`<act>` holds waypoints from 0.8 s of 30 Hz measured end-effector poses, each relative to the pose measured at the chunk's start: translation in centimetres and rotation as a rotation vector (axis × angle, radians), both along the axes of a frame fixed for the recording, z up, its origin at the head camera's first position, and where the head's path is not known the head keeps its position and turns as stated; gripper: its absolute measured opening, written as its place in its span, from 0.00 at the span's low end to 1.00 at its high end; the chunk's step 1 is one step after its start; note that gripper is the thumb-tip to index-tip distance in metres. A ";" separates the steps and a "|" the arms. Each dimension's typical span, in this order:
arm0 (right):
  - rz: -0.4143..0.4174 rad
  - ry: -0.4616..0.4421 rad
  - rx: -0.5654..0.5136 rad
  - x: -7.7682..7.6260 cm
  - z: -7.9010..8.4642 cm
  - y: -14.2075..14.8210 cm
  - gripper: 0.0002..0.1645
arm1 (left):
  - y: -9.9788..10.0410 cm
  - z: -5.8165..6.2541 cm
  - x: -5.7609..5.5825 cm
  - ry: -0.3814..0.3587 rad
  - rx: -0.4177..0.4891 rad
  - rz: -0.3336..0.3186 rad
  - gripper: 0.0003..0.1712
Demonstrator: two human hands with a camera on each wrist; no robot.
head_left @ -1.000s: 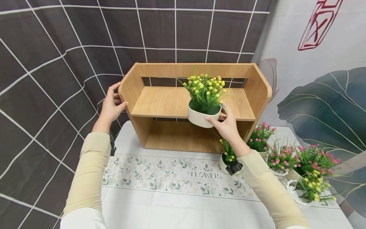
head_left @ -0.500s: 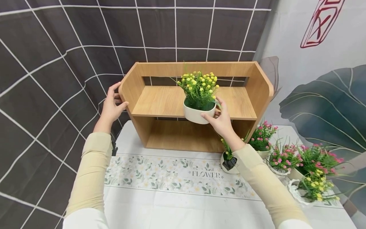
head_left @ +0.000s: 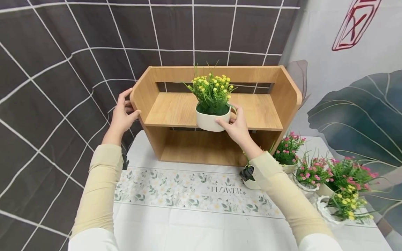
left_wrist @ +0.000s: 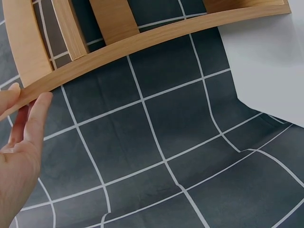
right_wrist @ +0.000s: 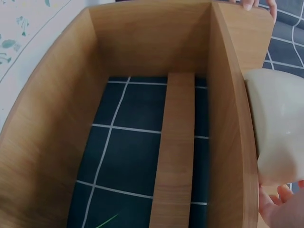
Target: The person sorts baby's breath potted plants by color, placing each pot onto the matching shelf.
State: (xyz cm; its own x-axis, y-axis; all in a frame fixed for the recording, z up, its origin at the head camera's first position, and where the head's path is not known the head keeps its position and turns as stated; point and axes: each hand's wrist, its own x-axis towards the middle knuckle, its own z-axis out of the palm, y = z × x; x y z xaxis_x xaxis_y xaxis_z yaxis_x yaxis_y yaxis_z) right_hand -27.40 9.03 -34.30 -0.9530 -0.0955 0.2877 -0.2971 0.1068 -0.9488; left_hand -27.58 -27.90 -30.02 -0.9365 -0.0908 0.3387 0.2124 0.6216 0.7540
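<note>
My right hand (head_left: 237, 128) holds a white oval flowerpot (head_left: 208, 121) of yellow artificial flowers (head_left: 211, 89) by its right end, thumb on the front. The pot is at the front edge of the upper board of a two-tier wooden shelf (head_left: 251, 108). In the right wrist view, the pot (right_wrist: 280, 123) appears at or just above that board's edge; contact is unclear. My left hand (head_left: 121, 116) pinches the front edge of the shelf's left side panel, with the thumb inside and fingers outside. The left wrist view shows this grip (left_wrist: 21, 156) on the wood.
Another yellow-flowered pot (head_left: 252, 184) stands before the shelf's lower right corner, partly hidden by my right forearm. Several pink-flowered pots (head_left: 312, 172) and a yellow one (head_left: 340, 205) crowd the table's right side. A floral runner (head_left: 176, 190) crosses the white table; a dark grid curtain hangs behind.
My right hand has carried the flowerpot leftward and slightly up along the front of the upper board. The left hand keeps its hold on the side panel.
</note>
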 end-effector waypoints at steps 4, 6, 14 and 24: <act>-0.035 0.036 0.030 -0.3 0.1 -0.5 0.45 | 0.1 0.3 -0.3 0.007 0.002 -0.018 0.46; -0.050 0.072 0.050 -0.5 0.2 -0.7 0.44 | 0.1 0.4 -0.3 0.007 0.003 -0.018 0.47; -0.030 0.091 0.101 -1.4 0.7 -1.9 0.42 | 0.2 0.5 -0.3 0.013 0.001 -0.013 0.47; 0.033 0.006 0.087 -2.9 1.1 -3.8 0.43 | -0.4 -0.3 -0.1 0.019 0.026 -0.028 0.47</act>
